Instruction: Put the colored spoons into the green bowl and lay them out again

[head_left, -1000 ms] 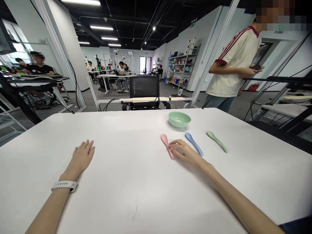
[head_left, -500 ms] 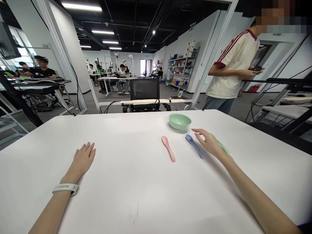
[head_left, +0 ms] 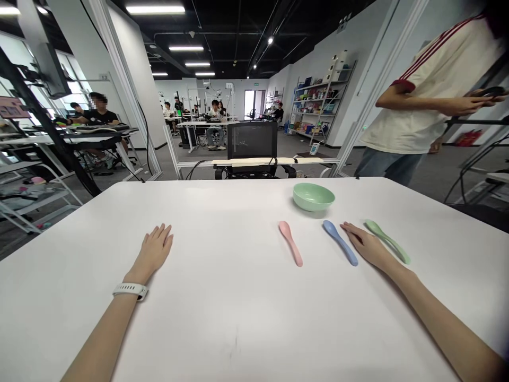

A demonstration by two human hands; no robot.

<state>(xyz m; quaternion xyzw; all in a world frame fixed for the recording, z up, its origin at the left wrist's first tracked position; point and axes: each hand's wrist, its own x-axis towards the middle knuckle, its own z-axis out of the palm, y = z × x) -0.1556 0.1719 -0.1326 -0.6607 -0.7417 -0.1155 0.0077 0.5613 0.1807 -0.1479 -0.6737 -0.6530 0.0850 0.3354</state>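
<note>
My left hand (head_left: 156, 248) lies flat on the white table at the left, fingers stretched out, holding nothing. A white watch band is on that wrist. On the right, my right hand (head_left: 366, 245) rests on the table between a blue spoon (head_left: 341, 243) and a green spoon (head_left: 387, 240). Its fingers are extended, it is open, and nothing is in it. Left of the blue spoon lies a pink spoon (head_left: 291, 243). All three spoons have their bowl ends pointing away from me. A light green bowl (head_left: 314, 197) stands upright behind the pink and blue spoons.
The white table (head_left: 222, 297) spans the foreground. Past its far edge are a metal frame bar and a black mesh chair (head_left: 252, 140). A person (head_left: 421, 106) in a cream shirt stands beyond the right corner. Other people sit at desks farther back.
My right hand has come down onto the table, uncovering the green spoon. The camera view has shifted, moving the scene rightward. The left hand stays flat; the spoons and bowl keep their arrangement.
</note>
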